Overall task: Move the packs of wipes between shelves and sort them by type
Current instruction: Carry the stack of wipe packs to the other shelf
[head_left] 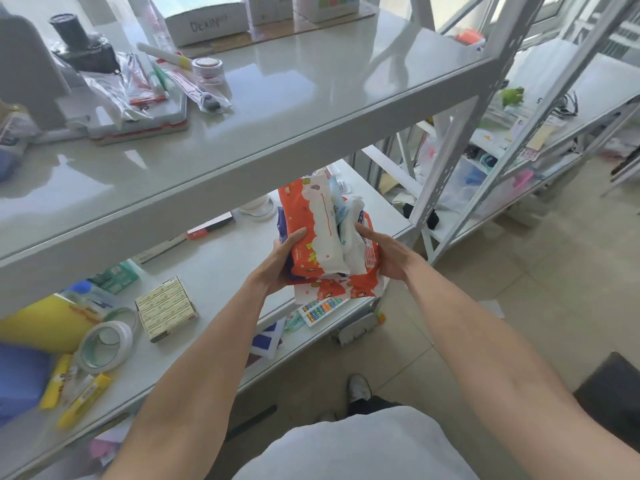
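We hold a bundle of wipe packs (pixel 323 233) over the lower shelf's (pixel 221 271) front edge, near its right corner. Our left hand (pixel 280 265) grips the orange-and-white side; our right hand (pixel 388 254) clasps the opposite side, fingers curled around it.

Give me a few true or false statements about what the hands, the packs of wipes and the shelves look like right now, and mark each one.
1. Both hands hold a bundle of wipe packs between them. True: the left hand grips one side and the right hand the other.
2. The bundle rests on the upper shelf. False: it is held below that shelf, over the lower shelf.
3. The outer pack is orange and white. True.
4. A roll of tape lies on the lower shelf. True.
5. The upper shelf is bare. False: pens, a jar and boxes lie on it.
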